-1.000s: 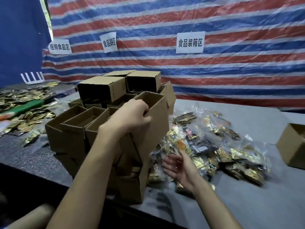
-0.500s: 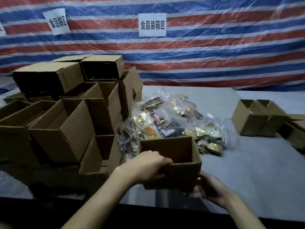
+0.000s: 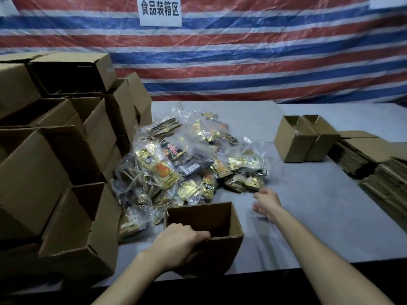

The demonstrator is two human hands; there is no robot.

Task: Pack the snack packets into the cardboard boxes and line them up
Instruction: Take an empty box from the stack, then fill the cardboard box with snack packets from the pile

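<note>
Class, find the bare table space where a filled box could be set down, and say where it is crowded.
Bare grey table lies between the open box, the two upright boxes and the flattened cardboard. Crowded left: stacked boxes against the snack packets.

Dim, cool cast. Brightest on the striped tarp (image 3: 242,51) and mid tabletop (image 3: 319,216); near edge falls to black. Cardboard box (image 3: 198,216) interior in deep shadow. Foil snack packets (image 3: 176,168) show small glare spots. Right hand (image 3: 266,203) motion-blurred. Edges bowed by the wide-angle lens, detail soft overall.

White paper sign (image 3: 160,10) on striped tarp (image 3: 264,51): "食品装箱区"
</note>
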